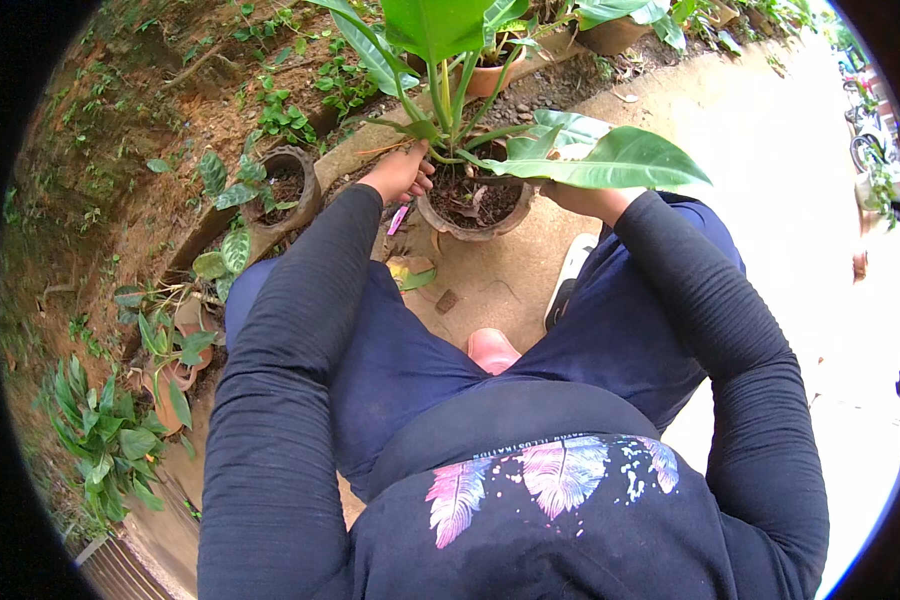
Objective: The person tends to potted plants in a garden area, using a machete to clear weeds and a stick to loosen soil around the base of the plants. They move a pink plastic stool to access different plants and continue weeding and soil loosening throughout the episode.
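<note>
A large-leaved green plant point(444, 97) stands in a round pot point(474, 229) of dark soil with dry leaf bits on it. My left hand point(401, 174) is at the left side of the plant's base, its thumb and forefinger at a small leaf by the stems and its other fingers loosely curled. Whether they pinch it is unclear. On the right, my right hand point(589, 199) reaches beneath a broad, low leaf point(630, 159), near the pot's right rim. That leaf hides most of the fingers, so their grip does not show. A pink object point(397, 220) lies left of the pot.
Another pot point(305, 187) with a patterned-leaf plant stands at left, beside a low concrete edging point(356, 152). An orange pot point(484, 79) is behind the large plant. Between my legs are a fallen leaf point(412, 274) and a pink seat or stool point(493, 350). Leafy plants line the left bank.
</note>
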Demonstrator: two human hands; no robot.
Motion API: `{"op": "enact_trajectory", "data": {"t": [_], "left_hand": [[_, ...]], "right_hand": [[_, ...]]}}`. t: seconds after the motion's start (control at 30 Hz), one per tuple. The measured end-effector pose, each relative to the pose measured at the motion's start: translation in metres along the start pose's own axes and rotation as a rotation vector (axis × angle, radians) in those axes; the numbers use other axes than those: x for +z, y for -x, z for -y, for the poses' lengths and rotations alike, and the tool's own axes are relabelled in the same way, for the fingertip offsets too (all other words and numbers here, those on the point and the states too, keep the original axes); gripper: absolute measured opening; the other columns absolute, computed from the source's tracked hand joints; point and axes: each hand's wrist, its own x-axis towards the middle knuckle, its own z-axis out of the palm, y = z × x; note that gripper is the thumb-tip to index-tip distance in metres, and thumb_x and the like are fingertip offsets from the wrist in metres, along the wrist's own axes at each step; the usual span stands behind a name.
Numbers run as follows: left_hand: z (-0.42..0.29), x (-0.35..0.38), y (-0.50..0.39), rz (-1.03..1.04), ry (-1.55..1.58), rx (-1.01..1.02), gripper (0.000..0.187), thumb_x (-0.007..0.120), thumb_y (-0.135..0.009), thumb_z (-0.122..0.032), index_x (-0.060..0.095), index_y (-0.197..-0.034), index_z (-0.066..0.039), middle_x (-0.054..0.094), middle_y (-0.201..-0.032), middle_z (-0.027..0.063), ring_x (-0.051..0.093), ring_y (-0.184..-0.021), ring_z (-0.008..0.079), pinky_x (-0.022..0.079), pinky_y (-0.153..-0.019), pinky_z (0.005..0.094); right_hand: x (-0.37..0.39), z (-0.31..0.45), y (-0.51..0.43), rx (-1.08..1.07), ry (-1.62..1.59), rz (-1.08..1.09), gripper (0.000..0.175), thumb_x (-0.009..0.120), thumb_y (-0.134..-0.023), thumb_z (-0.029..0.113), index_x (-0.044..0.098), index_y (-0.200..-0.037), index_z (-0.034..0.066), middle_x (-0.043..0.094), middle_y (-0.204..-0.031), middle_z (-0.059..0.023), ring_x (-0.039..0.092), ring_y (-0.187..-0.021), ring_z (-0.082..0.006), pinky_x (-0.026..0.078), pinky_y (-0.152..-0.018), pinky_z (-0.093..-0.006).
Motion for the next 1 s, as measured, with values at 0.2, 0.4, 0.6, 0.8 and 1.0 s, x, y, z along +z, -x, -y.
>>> {"op": "enact_trajectory", "data": {"t": [0.2, 0.4, 0.6, 0.8, 1.0], "left_hand": [[0.022, 0.046, -0.049, 0.142, -0.157, 0.387, 0.051, 0.038, -0.103, -0.049, 0.069, -0.116, -0.010, 0.070, -0.108, 0.0008, 0.062, -0.091, 0.0144, 0.048, -0.078, 0.0336], [0.076, 0.100, -0.086, -0.220, -0.566, 0.688, 0.034, 0.050, -0.098, -0.036, 0.068, -0.101, -0.007, 0.069, -0.094, 0.0069, 0.065, -0.084, 0.0217, 0.050, -0.073, 0.0376], [0.091, 0.120, -0.082, -0.318, -0.395, 0.535, 0.032, 0.056, -0.094, -0.035, 0.068, -0.099, -0.006, 0.069, -0.093, 0.0105, 0.065, -0.086, 0.0259, 0.050, -0.075, 0.0402], [0.099, 0.116, -0.103, -0.314, -0.290, 0.460, 0.030, 0.061, -0.089, -0.033, 0.068, -0.097, -0.005, 0.069, -0.093, 0.0141, 0.066, -0.087, 0.0300, 0.051, -0.077, 0.0428], [0.116, 0.045, -0.128, -0.140, -0.128, 0.240, 0.029, 0.066, -0.085, -0.032, 0.068, -0.095, -0.005, 0.068, -0.092, 0.0177, 0.066, -0.088, 0.0342, 0.051, -0.079, 0.0454]], "right_hand": [[-0.025, 0.000, -0.001, 0.277, -0.150, 0.171, 0.022, 0.058, -0.090, 0.020, 0.065, -0.110, 0.0131, 0.068, -0.094, -0.0110, 0.068, -0.089, -0.0273, 0.055, -0.085, -0.0392], [-0.022, -0.012, -0.004, 0.276, -0.199, 0.090, 0.031, 0.069, -0.084, 0.020, 0.067, -0.115, 0.0138, 0.071, -0.099, -0.0096, 0.069, -0.092, -0.0268, 0.055, -0.085, -0.0383], [-0.017, -0.023, -0.010, 0.255, -0.271, 0.045, 0.035, 0.074, -0.079, 0.014, 0.070, -0.114, 0.0137, 0.073, -0.102, -0.0115, 0.070, -0.099, -0.0291, 0.055, -0.085, -0.0397], [-0.027, -0.027, -0.018, 0.158, -0.256, 0.050, 0.034, 0.073, -0.079, 0.014, 0.070, -0.112, 0.0096, 0.073, -0.100, -0.0134, 0.069, -0.099, -0.0318, 0.054, -0.085, -0.0414], [-0.054, -0.024, -0.038, 0.128, -0.231, 0.158, 0.041, 0.070, -0.080, 0.010, 0.065, -0.120, 0.0089, 0.070, -0.104, -0.0180, 0.067, -0.101, -0.0357, 0.053, -0.086, -0.0434]]}}
